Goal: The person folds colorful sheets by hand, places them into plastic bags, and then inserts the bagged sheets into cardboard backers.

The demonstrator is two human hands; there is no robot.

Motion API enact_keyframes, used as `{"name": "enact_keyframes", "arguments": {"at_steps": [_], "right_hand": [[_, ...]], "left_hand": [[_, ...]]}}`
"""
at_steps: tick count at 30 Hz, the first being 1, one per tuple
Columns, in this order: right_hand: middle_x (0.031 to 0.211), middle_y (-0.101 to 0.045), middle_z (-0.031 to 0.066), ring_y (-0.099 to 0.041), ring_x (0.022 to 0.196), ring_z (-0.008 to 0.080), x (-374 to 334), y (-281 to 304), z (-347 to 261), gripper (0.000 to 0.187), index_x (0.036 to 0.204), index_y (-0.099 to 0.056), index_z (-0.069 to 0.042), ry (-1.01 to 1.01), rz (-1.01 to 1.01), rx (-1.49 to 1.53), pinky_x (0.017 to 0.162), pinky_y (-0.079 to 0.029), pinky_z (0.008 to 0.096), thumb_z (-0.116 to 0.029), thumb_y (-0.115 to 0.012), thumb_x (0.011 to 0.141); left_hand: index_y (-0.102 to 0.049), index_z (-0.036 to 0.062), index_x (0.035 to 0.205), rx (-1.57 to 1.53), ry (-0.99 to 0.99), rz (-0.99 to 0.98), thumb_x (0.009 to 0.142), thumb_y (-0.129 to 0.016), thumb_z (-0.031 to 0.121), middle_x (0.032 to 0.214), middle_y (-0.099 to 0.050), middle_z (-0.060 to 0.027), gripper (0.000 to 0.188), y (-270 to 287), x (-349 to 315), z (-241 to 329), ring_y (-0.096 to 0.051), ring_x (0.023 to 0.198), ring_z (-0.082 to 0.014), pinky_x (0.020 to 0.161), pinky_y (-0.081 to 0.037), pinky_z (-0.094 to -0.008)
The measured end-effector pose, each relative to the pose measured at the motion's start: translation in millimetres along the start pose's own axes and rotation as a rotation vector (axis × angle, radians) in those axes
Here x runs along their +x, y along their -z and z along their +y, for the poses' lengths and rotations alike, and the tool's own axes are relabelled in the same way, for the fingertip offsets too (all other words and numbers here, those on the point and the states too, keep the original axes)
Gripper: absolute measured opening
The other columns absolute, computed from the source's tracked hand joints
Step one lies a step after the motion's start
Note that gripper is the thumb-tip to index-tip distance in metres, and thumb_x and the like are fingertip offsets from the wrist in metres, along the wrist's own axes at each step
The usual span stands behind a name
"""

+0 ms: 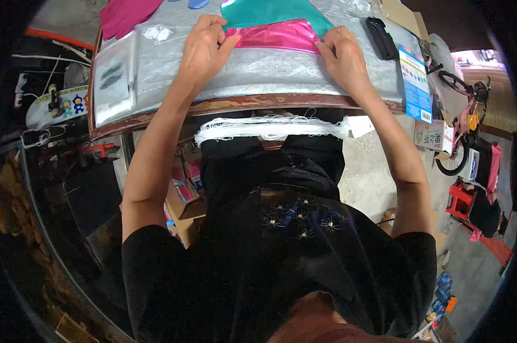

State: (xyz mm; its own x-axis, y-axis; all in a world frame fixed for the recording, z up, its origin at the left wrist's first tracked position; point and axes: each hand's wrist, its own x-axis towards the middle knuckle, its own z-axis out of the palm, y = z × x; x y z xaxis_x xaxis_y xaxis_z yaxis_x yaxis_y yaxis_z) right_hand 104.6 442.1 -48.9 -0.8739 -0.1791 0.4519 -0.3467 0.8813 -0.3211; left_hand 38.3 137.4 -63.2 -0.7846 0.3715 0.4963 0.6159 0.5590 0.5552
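Observation:
A shiny metallic sheet, teal [278, 14] on its far part, lies on the table with a bright pink strip [275, 35] along its near edge. My left hand [204, 48] pinches the left end of the pink strip between thumb and fingers. At the strip's right end, my right hand [344, 54] is closed in a similar pinch. The strip stretches fairly flat between both hands; whether it is a fold of the same sheet, I cannot tell. A bundle of white string [270, 128] rests across my lap, below the table edge.
Clear plastic bags [117, 86], a small white string tangle [157, 34] and magenta material [130, 16] lie on the table's left. A long black tool [381, 37] and a blue printed card [415, 83] are at its right. Beyond stands a bicycle [463, 123] near a red stool [461, 200].

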Motion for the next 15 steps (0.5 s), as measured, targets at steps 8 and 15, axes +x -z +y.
{"name": "enact_keyframes", "arguments": {"at_steps": [8,15], "right_hand": [[0.153,-0.042,0.0170,-0.042,0.139,0.0340,-8.9,3.3,-60.6,0.060,0.146,-0.043,-0.005,0.333,-0.159,0.024,0.116,-0.035,0.0435,-0.025,-0.066,0.095],[0.166,-0.023,0.0109,-0.018,0.154,0.0284,-11.4,5.6,-36.2,0.067,0.160,-0.024,-0.014,0.285,-0.499,0.021,0.127,-0.015,0.0444,-0.045,-0.045,0.104]], "left_hand": [[-0.057,-0.0047,0.070,0.019,-0.022,-0.013,0.084,-0.079,0.017,0.112,-0.065,-0.0231,0.034,1.7,-0.1,3.3,-0.065,0.089,-0.0377,0.077,-0.052,-0.0422],[-0.056,-0.0035,0.071,0.016,-0.006,-0.017,0.083,-0.080,0.017,0.111,-0.065,-0.0214,0.034,1.3,1.6,1.2,-0.065,0.087,-0.0369,0.075,-0.052,-0.0422]]}}
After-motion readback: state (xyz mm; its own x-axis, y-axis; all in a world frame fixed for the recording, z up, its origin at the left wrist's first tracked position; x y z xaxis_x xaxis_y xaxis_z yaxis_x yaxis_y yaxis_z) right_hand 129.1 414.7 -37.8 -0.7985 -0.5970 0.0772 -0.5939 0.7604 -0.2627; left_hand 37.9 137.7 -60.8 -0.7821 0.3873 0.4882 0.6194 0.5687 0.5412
